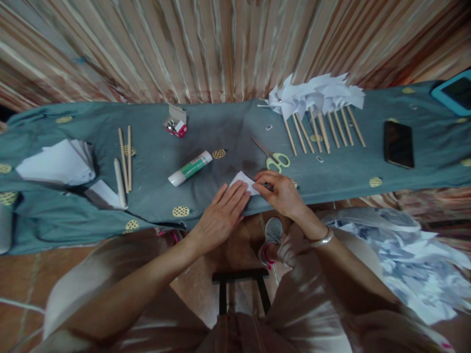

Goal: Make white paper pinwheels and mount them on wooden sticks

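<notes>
A small folded piece of white paper point(241, 177) lies at the table's near edge, partly covered by my hands. My left hand point(225, 211) rests flat on it with the fingers stretched out. At its right corner, the thumb and fingers of my right hand point(281, 192) pinch the paper. Just beyond my right hand are scissors point(274, 158) with light green handles. A white and green glue stick point(190, 168) lies to the left, past my left fingertips.
Paper pinwheels point(316, 95) on wooden sticks lie at the back right, near a dark phone point(399, 144). Leftward are a small red box point(176, 125) of metal bits, loose sticks point(125, 159) and stacked white paper point(57, 162). A bag of folded paper point(415, 264) sits low right.
</notes>
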Available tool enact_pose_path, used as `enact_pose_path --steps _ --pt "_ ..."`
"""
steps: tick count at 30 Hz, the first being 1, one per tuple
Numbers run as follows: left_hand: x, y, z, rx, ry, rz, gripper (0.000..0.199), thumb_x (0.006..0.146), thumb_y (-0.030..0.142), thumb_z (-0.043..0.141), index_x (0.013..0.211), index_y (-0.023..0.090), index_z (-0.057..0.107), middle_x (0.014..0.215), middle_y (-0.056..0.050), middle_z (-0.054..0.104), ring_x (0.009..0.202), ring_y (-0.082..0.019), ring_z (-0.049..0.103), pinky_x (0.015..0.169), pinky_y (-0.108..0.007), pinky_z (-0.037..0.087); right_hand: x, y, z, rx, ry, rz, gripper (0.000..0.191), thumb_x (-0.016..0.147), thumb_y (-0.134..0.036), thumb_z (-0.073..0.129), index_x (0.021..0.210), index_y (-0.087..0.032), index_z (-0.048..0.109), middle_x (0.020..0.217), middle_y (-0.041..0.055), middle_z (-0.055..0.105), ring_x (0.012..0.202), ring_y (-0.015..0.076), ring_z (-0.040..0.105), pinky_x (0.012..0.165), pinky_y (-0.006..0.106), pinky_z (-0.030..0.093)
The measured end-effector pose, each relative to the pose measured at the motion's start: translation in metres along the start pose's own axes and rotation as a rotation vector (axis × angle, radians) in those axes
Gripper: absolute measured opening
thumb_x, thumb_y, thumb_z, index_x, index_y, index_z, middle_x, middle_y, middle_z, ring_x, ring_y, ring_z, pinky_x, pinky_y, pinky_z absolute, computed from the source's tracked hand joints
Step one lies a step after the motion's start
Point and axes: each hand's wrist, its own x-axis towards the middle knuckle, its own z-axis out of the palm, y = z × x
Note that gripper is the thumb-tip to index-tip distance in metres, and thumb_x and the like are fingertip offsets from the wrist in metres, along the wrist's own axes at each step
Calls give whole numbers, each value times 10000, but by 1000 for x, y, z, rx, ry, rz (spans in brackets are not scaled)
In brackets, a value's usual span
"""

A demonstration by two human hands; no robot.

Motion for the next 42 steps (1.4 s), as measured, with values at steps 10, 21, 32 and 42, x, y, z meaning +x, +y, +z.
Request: enact_pose_path --steps 10,21,32,42 --pt "-1 0 10 5 -44 -24 593 942 272 493 1460 43 317 1525 -230 391 1463 -332 283 1172 -525 310 1 0 4 -49 52 34 141 838 -258 655 707 -209 670 950 66 714 819 185 649 776 337 505" --pt "-2 -1 14 -38 -48 -44 615 943 288 497 1476 56 296 1533 -229 377 1466 -330 272 1168 -521 322 3 1 6 -67 73 36 154 838 -263 662 692 -215 647 911 61 713 811 187 643 724 329 503" --pt "-1 -2 12 -49 -51 -39 624 937 297 511 1470 43 312 1526 -237 384 1463 -334 282 1167 -529 320 3 -1 8 -85 89 46 141 805 -215 683 677 -216 625 901 61 702 836 203 642 740 341 507" --pt "0 0 11 -7 -57 -34 620 936 332 526 1443 16 363 1525 -242 383 1441 -352 326 1165 -504 318 -4 -5 5 -129 59 3 224 834 -423 676 826 -201 643 1004 97 680 967 261 618 899 425 483"
